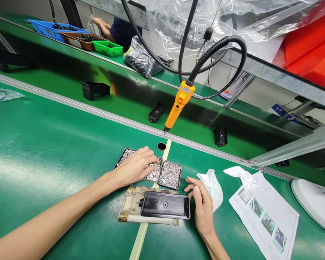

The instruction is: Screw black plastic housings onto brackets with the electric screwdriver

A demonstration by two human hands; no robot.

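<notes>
My left hand (136, 164) reaches over a tray of small metal washers (153, 174), its fingertips down among the pieces with a gap between thumb and forefinger. I cannot see anything held there. My right hand (202, 202) rests beside the right end of a black rectangular housing (166, 204), fingers loosely curled and apart, holding nothing visible. The housing lies with its hollow side up on a worn, taped fixture block (129, 204). Two more trays of small metal parts (171, 174) flank the middle tray, the left one (124, 155) partly covered by my left hand.
An orange electric screwdriver (178, 104) hangs by its cable above the conveyor belt (129, 104), which carries several black housings. A small round dark cup (161, 146) stands behind the trays. At right lie white cloths (212, 189) and an instruction sheet (265, 213). Another person's hands (101, 25) show across the belt.
</notes>
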